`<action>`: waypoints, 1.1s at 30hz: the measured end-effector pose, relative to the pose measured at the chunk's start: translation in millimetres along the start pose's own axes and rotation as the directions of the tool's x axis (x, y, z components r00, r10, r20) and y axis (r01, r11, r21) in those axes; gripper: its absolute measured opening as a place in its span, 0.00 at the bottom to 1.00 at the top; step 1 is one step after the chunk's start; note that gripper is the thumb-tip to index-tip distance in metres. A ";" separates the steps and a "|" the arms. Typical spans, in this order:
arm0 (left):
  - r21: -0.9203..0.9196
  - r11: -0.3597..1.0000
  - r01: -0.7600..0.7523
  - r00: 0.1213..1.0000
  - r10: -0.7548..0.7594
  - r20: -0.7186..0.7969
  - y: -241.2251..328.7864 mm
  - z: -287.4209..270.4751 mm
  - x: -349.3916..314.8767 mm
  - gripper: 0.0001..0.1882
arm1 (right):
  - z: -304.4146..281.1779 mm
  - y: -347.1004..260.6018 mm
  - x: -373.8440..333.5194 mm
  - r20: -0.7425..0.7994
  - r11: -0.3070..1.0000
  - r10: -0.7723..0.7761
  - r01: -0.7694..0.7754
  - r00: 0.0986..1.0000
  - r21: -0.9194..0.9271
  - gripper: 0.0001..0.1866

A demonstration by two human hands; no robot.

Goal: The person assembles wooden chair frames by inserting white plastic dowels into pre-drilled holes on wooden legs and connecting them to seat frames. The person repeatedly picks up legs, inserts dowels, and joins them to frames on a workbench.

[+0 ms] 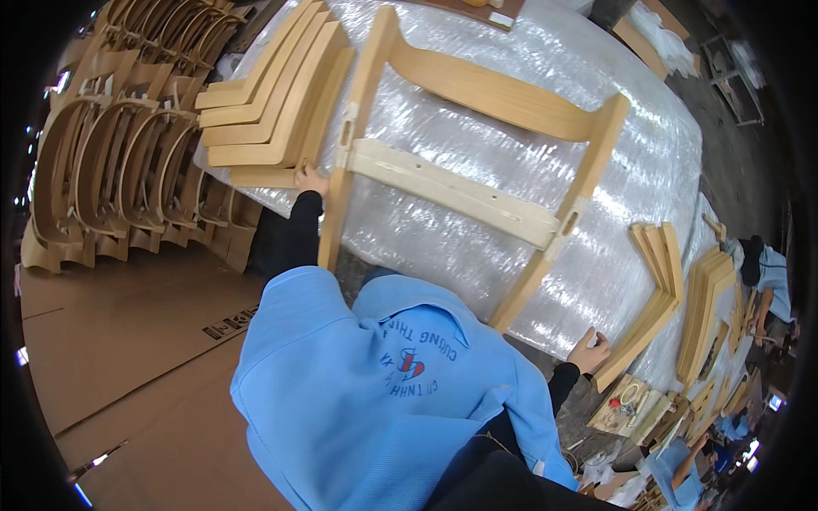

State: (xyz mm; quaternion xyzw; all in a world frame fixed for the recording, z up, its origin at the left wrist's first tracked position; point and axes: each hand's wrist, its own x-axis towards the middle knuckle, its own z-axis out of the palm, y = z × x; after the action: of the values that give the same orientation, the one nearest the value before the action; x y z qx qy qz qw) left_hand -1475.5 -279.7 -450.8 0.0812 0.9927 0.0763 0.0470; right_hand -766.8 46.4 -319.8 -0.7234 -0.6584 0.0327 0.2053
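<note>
On the wrapped table lies a pale wooden chair frame (503, 90), with a curved top rail and two side posts. A cream-coloured crossbar (452, 192) spans the posts. My left hand (312, 180) is at the near end of a stack of bent wooden pieces (277, 128), left of the frame. Its fingers are closed at the lowest piece's edge; their far side is hidden. By the table's near right edge, my right hand (588, 351) has loosely bent fingers, apart, with nothing seen in them. It is close beside the end of another group of bent wooden pieces (652, 311).
Clear plastic film covers the table (656, 170). Many curved wooden parts (106, 170) stand in rows at the left, above brown cardboard (128, 341). More bent pieces (705, 294) lie farther right, where co-workers (771, 277) are. A small wooden board (626, 404) sits near my right hand.
</note>
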 end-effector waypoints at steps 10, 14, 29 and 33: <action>0.081 0.961 -0.264 0.965 0.264 0.011 -8.7 -58.3 -59.4 0.38 | 0.9 -102.4 -49.9 -0.013 0.953 -0.243 0.242 0.970 0.184 0.11; -0.070 0.953 -0.296 0.943 0.280 -0.180 -25.6 -48.6 -58.6 0.35 | 7.5 -119.7 -68.8 0.033 0.940 -0.260 0.245 0.965 0.235 0.11; -0.733 0.570 0.370 0.687 0.363 0.629 -68.1 -283.2 -14.8 0.27 | -5.0 -208.9 -87.7 0.099 0.842 -0.416 0.342 0.904 0.418 0.09; -0.917 0.173 0.360 0.875 0.278 0.396 -63.4 -386.0 -81.6 0.36 | -44.9 -273.0 -86.3 0.045 0.779 -0.502 0.429 0.863 0.457 0.06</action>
State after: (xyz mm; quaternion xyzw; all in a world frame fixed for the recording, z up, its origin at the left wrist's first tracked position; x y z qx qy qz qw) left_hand -1446.0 -410.8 -74.4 0.0196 0.6609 0.6713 0.3350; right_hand -1020.2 -35.1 -205.2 -0.4682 -0.8076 0.1854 0.3070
